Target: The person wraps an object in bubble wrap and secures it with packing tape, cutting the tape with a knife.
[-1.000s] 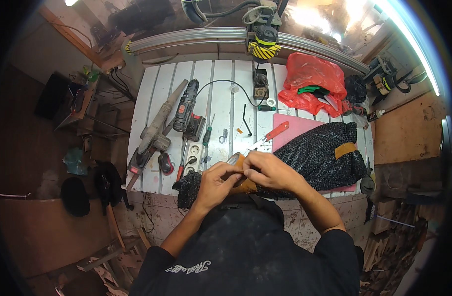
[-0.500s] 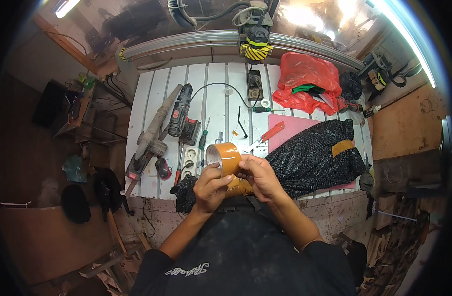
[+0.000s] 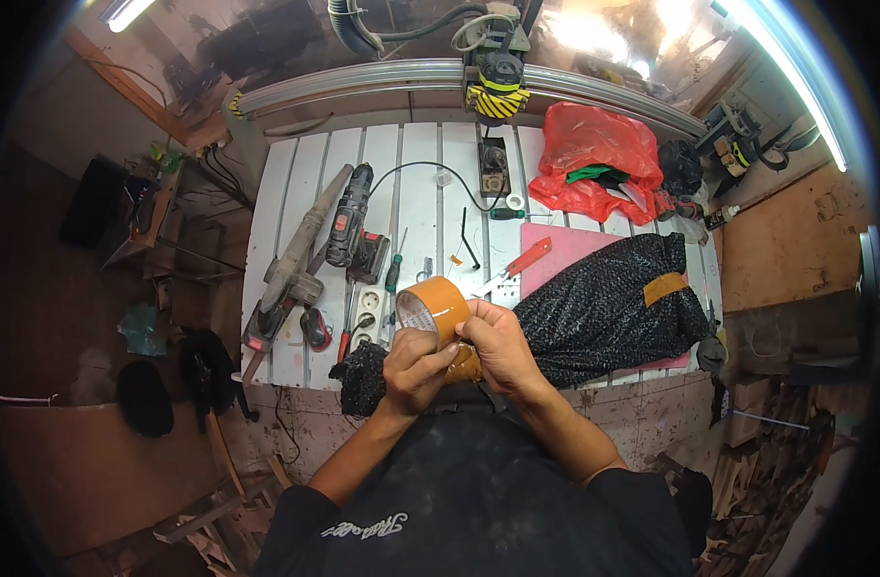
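Observation:
Between my hands, above the bench's near edge, is a roll of brown packing tape [image 3: 446,306], tilted so its pale core faces left. My left hand [image 3: 419,370] is closed on the lower left of the roll. The fingers of my right hand [image 3: 502,351] pinch at its right side; whether a tape end is between them I cannot make out. Just under the hands shows a brown taped patch [image 3: 467,363]. A black bubble-wrapped bundle [image 3: 608,298] with a brown tape strip lies to the right, and more black wrap [image 3: 361,378] pokes out on the left.
A red-handled knife [image 3: 524,260] lies beyond the roll, partly over a pink sheet [image 3: 545,240]. To the left are a cordless drill [image 3: 351,216], a long dusty power tool [image 3: 300,240], a screwdriver [image 3: 395,272] and a white power strip [image 3: 368,313]. A red plastic bag [image 3: 594,154] sits at the back right.
The tape roll has tilted and shifted slightly down and left in my hands. My right fingers have bent closer to its side. The things on the bench stay put.

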Available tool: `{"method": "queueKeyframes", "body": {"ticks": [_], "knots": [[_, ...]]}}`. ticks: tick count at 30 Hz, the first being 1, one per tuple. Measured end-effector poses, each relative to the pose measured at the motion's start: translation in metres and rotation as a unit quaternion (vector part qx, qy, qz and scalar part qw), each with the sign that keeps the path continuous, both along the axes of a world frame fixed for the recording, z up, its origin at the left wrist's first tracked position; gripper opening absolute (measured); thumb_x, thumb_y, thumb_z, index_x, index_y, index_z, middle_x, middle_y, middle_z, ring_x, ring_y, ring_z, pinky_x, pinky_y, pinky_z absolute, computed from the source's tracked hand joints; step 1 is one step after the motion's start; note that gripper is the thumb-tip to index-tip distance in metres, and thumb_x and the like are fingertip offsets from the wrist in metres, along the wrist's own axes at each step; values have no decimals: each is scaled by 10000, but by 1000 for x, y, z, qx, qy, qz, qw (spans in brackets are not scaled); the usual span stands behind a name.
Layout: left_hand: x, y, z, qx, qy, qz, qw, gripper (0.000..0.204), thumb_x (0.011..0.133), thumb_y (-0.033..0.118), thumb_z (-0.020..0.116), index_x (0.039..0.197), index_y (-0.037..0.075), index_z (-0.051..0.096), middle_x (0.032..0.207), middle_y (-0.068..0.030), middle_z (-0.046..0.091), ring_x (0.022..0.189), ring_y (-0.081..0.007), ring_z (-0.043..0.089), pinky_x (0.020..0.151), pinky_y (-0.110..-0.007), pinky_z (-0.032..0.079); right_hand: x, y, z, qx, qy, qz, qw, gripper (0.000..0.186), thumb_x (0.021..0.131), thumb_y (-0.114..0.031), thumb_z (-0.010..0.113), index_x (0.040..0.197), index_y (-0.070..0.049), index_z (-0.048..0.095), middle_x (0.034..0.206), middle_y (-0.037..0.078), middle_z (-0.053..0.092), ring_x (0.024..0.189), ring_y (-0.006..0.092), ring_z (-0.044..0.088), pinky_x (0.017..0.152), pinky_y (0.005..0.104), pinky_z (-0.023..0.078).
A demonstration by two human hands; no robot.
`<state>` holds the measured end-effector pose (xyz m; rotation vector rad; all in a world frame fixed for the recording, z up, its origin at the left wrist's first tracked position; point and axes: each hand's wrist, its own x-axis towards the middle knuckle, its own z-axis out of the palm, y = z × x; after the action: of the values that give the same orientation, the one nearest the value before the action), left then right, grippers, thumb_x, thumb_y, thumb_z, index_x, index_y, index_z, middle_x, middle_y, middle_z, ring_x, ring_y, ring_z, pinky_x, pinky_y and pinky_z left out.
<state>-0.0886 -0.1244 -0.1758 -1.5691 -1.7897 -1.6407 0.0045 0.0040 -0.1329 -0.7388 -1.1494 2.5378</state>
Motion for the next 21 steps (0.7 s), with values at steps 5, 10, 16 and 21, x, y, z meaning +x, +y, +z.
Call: {"method": "queueKeyframes", "body": {"ticks": [5, 10, 16, 21], "knots": [[-2, 0, 0, -4, 12, -7, 1000, 345, 675, -86, 840, 974, 55, 744, 880, -65, 624, 757, -240, 628, 715, -369, 520, 0, -5, -3, 5, -13, -32, 999, 113, 945, -39, 567, 989, 28, 646, 918, 56, 680, 793, 88, 614, 726, 249, 525], [-1, 0, -3, 6, 6, -1, 1000, 300, 727, 8, 842, 1005, 69, 748, 862, -52, 630, 771, -235, 636, 716, -372, 494, 2, 2, 6, -6, -16, 9, 1000, 161, 930, -21, 537, 1025, 41, 652, 938, 64, 689, 814, 91, 620, 749, 251, 525], [-3, 1, -2, 19, -3, -16, 1000, 311, 730, -15, 843, 1013, 74, 751, 869, -54, 637, 755, -225, 631, 707, -359, 500, 3, -2, -11, 92, -10, -8, 996, 198, 933, 5, 573, 1105, 63, 652, 981, 77, 698, 843, 105, 638, 762, 270, 539], [-3, -8, -3, -3, -94, 6, 996, 329, 729, -81, 819, 1016, 68, 758, 878, -66, 653, 761, -223, 641, 683, -332, 522, 7, 9, 4, 462, 4, -98, 882, 261, 860, 27, 716, 1121, 13, 703, 972, 91, 682, 844, 167, 668, 757, 293, 545]]}}
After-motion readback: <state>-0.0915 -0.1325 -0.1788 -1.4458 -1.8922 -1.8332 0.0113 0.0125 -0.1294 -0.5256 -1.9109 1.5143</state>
